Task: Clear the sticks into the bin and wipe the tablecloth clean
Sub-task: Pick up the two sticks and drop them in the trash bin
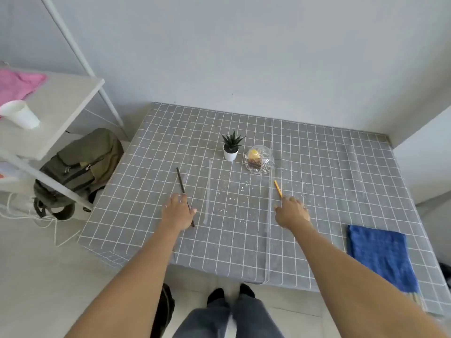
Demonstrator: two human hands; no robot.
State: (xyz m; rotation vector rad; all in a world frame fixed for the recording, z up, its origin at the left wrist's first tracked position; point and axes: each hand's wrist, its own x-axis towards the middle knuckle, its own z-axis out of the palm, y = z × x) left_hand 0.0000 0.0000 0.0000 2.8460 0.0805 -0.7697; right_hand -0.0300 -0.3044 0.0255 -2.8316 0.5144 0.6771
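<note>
Head view: left hand (179, 213) on dark stick (181, 183), tablecloth (329, 172) centre.

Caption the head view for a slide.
Left hand on dark stick, right hand reaching yellow stick.

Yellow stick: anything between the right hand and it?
Nothing visible. The right hand is already at the near end of the yellow stick, fingertips at or on it; whether it is gripped cannot be told. The glass bowl sits beyond the stick's far end, clear of the hand. No bin shows in view.
</note>
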